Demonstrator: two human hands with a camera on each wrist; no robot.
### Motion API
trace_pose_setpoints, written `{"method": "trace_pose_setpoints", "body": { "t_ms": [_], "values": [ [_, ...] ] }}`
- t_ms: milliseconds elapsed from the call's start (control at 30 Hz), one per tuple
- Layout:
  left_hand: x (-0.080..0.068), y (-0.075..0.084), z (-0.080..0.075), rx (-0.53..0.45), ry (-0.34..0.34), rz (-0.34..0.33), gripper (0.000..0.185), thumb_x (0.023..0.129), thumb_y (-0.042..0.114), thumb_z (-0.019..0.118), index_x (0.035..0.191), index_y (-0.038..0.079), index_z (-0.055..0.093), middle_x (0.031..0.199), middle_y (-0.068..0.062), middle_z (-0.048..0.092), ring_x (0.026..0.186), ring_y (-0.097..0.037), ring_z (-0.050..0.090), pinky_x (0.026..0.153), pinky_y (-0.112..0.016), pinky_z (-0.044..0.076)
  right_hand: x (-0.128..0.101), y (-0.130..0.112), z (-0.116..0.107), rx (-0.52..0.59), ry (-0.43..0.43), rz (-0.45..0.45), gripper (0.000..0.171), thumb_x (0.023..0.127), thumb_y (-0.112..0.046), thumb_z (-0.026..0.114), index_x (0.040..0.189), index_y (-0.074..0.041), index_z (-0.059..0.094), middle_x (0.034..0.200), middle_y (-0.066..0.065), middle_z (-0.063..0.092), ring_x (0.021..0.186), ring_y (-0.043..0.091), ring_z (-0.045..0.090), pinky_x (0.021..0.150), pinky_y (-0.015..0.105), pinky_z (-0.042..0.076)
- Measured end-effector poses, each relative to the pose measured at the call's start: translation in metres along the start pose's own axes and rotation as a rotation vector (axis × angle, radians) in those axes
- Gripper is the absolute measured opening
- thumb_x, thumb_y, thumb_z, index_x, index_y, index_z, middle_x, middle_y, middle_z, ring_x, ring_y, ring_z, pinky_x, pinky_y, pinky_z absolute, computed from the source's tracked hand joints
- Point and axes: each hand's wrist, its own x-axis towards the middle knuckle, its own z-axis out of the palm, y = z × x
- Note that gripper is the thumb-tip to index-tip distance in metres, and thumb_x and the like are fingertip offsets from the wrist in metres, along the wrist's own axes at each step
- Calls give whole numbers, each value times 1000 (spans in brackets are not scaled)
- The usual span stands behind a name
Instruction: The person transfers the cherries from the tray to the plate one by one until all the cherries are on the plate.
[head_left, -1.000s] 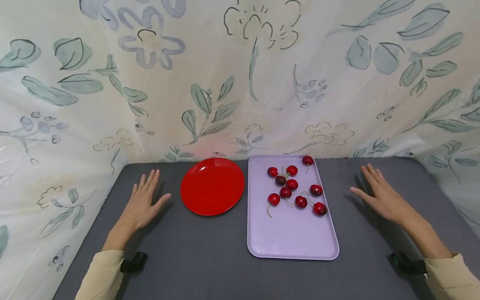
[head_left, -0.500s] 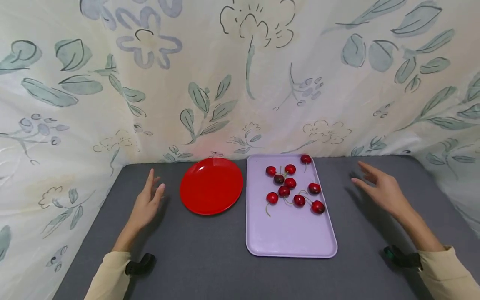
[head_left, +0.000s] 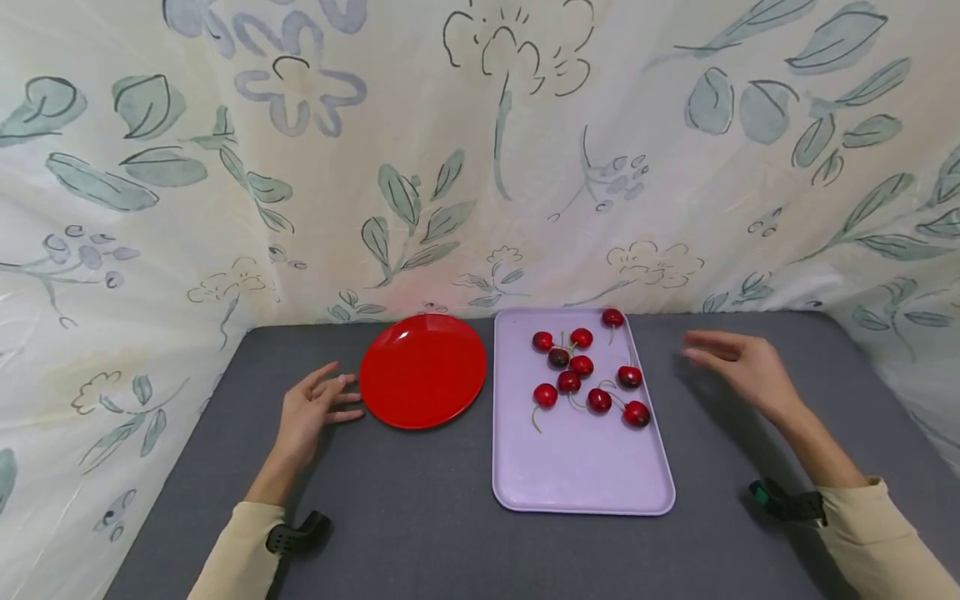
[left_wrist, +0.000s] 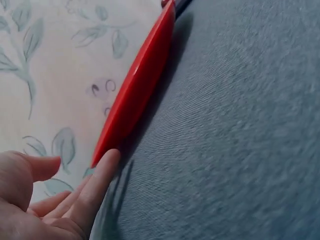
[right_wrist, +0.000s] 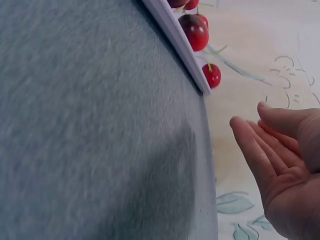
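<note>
A round red plate [head_left: 423, 372] lies on the dark grey table. My left hand [head_left: 306, 417] is at its left rim, fingers spread and pointing toward it; in the left wrist view a fingertip [left_wrist: 111, 157] is right by the plate's edge, and I cannot tell if it touches. Right of the plate lies a lilac tray [head_left: 581, 475] with several dark red cherries [head_left: 569, 382], some with stems. To the right of the tray my right hand [head_left: 750, 371] hovers above the table, thumb and fingers apart, holding nothing. Cherries [right_wrist: 194, 32] on the tray also show in the right wrist view.
A floral cloth [head_left: 420, 167] hangs behind the table [head_left: 420, 517] and along its left side. Dark straps with small devices [head_left: 300, 533] are on both wrists. A narrow strip of table separates plate and tray.
My left hand has moved right to the plate's left rim, and its fingers have turned toward it. My right hand has shifted slightly left toward the tray. Plate and cherries stay in place.
</note>
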Motion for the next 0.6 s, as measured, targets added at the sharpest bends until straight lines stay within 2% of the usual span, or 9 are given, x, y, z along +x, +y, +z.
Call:
{"method": "trace_pose_setpoints", "body": {
  "t_ms": [133, 267, 367, 467, 600],
  "values": [
    [1, -6, 4, -62, 15, -74, 60, 101, 17, 55, 152, 0, 29, 123, -8, 65, 90, -11, 71, 77, -37, 61, 6, -6, 6, 45, -41, -9, 46, 93, -29, 68, 124, 5, 63, 118, 25, 65, 83, -11, 62, 70, 4, 48],
    [2, -12, 8, -100, 25, -87, 58, 100, 14, 58, 150, -3, 33, 110, 4, 69, 88, -11, 71, 77, -35, 60, 11, -9, 12, 69, -75, -23, 47, 93, -27, 69, 126, 6, 62, 119, 25, 65, 86, -9, 64, 73, 7, 52],
    [3, -15, 9, -97, 36, -72, 56, 97, 12, 61, 146, -4, 38, 109, 5, 69, 88, -11, 70, 76, -35, 61, 16, -12, 16, 67, -101, -39, 46, 93, -26, 69, 126, 5, 63, 119, 24, 66, 89, -9, 63, 75, 8, 52],
    [4, -16, 9, -78, 7, -67, 59, 96, 12, 64, 146, -4, 38, 112, 3, 67, 92, -10, 70, 76, -36, 61, 21, -16, 18, 43, -120, -61, 42, 92, -23, 70, 125, 3, 64, 118, 21, 67, 93, -6, 63, 75, 6, 51],
    [6, -18, 4, -67, -60, -72, 62, 96, 11, 64, 149, -3, 34, 118, -3, 64, 97, -11, 69, 79, -38, 60, 27, -20, 23, 25, -143, -92, 38, 92, -19, 71, 123, 2, 66, 119, 20, 67, 100, 14, 68, 78, 10, 53]
  ]
}}
